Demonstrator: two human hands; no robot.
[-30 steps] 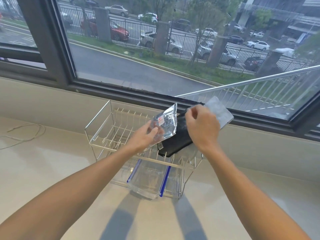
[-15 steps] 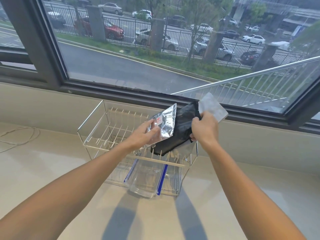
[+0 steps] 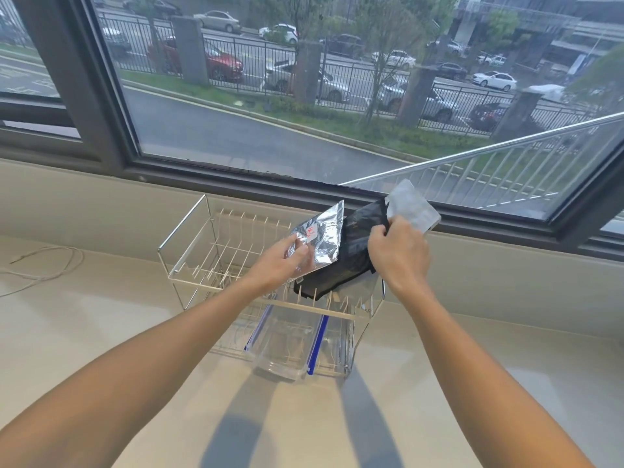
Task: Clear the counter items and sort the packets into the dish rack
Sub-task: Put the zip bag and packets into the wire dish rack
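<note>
My left hand (image 3: 282, 265) pinches the lower corner of a silver foil packet (image 3: 319, 239), thumb on its front face and fingers behind it. The packet stands tilted over the upper tier of the wire dish rack (image 3: 189, 261), its bottom edge down among the prongs at the right end of that tier. A small white label with red marks sits on its front.

My right hand (image 3: 400, 256) is closed around the top edge of a black packet (image 3: 354, 261), gripping it together with a frosted translucent packet (image 3: 413, 207) that sticks up behind my knuckles against the window frame (image 3: 236, 170). The black packet leans just behind the silver one, touching it, and its lower end rests between the prongs along the rack's front rail. A clear pouch (image 3: 363, 288) shows just below my right hand in the same corner of the tier.

The left part of the upper tier holds nothing but bare wire. In the lower tier lie clear zip bags (image 3: 283, 346) with blue closure strips, their ends poking out past the front of the rack toward me.

The rack stands on the pale table (image 3: 101, 332), close to the wall under the window. A thin white cable (image 3: 44, 265) loops on the table well to the left.
</note>
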